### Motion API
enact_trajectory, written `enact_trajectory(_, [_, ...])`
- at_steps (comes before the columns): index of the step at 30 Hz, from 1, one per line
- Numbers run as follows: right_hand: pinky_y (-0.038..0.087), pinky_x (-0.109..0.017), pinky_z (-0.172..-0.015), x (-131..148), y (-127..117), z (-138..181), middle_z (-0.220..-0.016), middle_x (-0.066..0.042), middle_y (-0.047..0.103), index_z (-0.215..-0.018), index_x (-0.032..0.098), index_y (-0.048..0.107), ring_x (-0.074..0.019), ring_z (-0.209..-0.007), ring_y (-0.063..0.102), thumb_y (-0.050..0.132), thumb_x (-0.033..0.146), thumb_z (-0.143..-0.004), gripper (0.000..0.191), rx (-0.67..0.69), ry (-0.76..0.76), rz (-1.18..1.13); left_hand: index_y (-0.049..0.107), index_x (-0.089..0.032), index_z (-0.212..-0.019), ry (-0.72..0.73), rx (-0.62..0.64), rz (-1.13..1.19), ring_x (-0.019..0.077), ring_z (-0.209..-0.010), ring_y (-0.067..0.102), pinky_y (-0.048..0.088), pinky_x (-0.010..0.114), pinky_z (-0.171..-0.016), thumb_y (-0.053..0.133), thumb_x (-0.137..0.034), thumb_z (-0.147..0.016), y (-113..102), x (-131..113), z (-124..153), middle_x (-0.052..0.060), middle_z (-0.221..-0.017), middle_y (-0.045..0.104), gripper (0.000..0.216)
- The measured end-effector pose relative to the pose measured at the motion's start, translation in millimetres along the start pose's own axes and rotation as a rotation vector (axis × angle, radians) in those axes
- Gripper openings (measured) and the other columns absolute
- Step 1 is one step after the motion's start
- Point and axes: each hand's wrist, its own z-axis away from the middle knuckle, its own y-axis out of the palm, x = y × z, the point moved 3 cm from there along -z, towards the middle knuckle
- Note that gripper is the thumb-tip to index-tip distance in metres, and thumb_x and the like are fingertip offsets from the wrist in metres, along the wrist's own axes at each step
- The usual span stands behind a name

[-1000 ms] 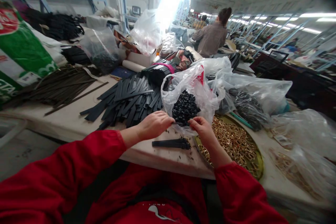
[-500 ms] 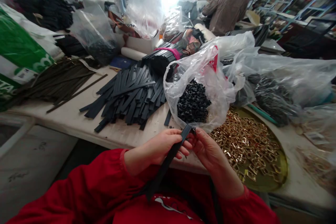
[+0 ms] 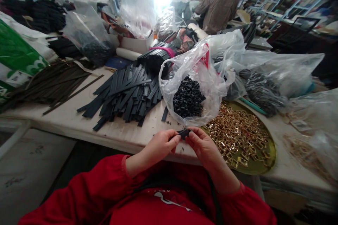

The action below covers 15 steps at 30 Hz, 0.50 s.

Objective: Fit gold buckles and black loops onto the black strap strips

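A dark strap (image 3: pixel 184 134) is stretched between my two hands over the table's front edge, slightly bent. My left hand (image 3: pixel 161 145) pinches it from the left with thumb and fingers. On the other side, my right hand (image 3: pixel 203 145) has closed fingers on the strap's right end; whether a small loop is there too, I cannot tell. Just beyond my hands stands an open clear plastic bag (image 3: pixel 214 107) holding many small black loops (image 3: pixel 188 98). Gold metal buckles (image 3: pixel 237 135) lie heaped on a round gold tray (image 3: pixel 269 160) to the right. Many dark straps (image 3: pixel 126 93) are piled to the left.
Brown strips (image 3: pixel 56 82) and a green-and-white sack (image 3: pixel 19 49) lie far left on the table (image 3: pixel 121 140). A bundle with a pink band (image 3: pixel 166 50) sits behind the straps. More plastic bags (image 3: pixel 280 72) crowd the right. A person (image 3: pixel 221 7) stands farther back.
The strap hung down toward my body from between my hands; now it lies across between them. My left hand has lowered its grip, and the view has shifted slightly to the right.
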Motion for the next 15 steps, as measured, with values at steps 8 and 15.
enact_trajectory(8, [0.042,-0.024,-0.057,2.5,7.7,33.8,-0.064,0.004,0.061,-0.074,0.02,0.064,-0.0103,-0.058,0.054,0.074,0.032,-0.06,0.021,0.146,-0.094,0.367,0.058,-0.016,-0.066,0.106,0.092,-0.388,0.0113,-0.053,0.045,0.028,0.021,-0.05,0.039,-0.033,-0.081,4.0,-4.3,26.8,-0.002,-0.056,0.051,0.03])
enact_trajectory(15, [0.039,-0.022,-0.056,0.0,5.4,49.7,-0.066,0.004,0.059,-0.077,0.019,0.061,-0.0099,-0.06,0.051,0.072,0.032,-0.061,0.024,0.141,-0.15,0.409,0.052,-0.017,-0.108,-0.017,0.294,-0.153,0.0095,-0.048,0.047,0.032,0.018,-0.046,0.035,-0.03,-0.083,14.2,-11.8,51.6,-0.004,-0.059,0.051,0.032])
